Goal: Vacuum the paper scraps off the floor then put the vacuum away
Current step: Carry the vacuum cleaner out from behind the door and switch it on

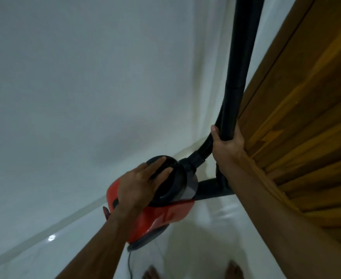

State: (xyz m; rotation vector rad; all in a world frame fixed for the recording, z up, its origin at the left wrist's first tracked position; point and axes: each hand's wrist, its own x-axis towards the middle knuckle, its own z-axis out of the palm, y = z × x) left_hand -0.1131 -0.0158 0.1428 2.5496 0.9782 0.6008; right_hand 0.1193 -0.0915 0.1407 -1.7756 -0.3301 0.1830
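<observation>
One view only, from a head-worn camera. It looks forward and steeply down into a room corner, from above and behind the red vacuum body [155,220], which sits low and centre in frame at close range. Wide-angle lens: the white wall [75,77] left of the vacuum body and the wooden door [296,117] right of it both bow and lean. The black wand [244,57] rises above the vacuum body to the top edge. Both forearms enter from the bottom edge; bare toes show below the vacuum body on the glossy floor [195,248]. Motion blur softens edges. No second view to compare.
</observation>
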